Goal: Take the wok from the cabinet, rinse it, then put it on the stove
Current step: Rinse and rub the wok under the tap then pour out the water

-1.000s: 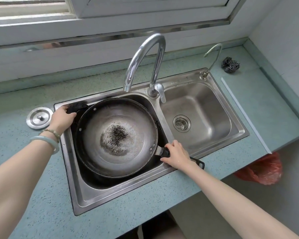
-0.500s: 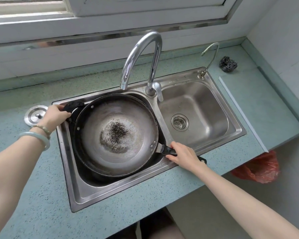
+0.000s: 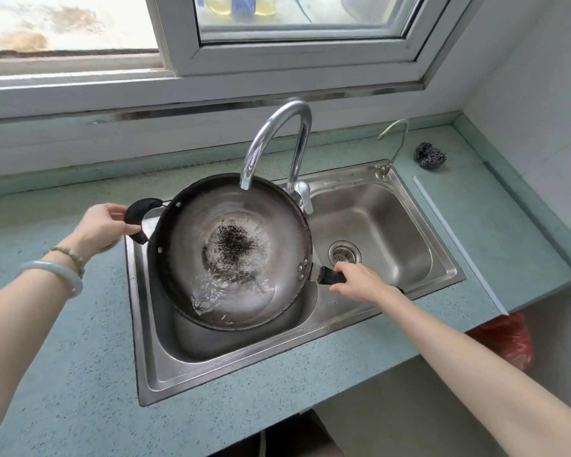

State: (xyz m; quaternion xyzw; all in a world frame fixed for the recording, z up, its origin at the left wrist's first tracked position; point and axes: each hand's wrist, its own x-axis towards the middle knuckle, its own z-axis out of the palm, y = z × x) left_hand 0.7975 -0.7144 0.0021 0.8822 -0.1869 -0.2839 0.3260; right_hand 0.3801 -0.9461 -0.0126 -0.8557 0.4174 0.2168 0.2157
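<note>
Both hands hold the wok over the left basin of the sink. Half a second ago it lay flat and low inside that basin; now it is lifted and tipped, its far rim raised toward the faucet and its near rim dipped toward the person. A shallow pool of water has gathered in the near part of the wok, where none showed before. The faucet's spout mouth now sits just above the wok's far rim.

The left hand has its fingers curled around the black loop handle, thumb on the near side. The right hand is wrapped around the long black handle; its fingers cover most of the grip, so only the stub beside the wok's rivets shows. The view has also tilted up since then, bringing the window and blurred bottles behind its glass into sight.

The round metal lid seen earlier left of the sink is now out of sight behind the left forearm. The raised wok hides much of the left basin's floor. Whether water is running from the faucet cannot be told. A steel scrubber lies on the counter, right of the small second tap. The red bag below the counter edge is partly cut off by it.
</note>
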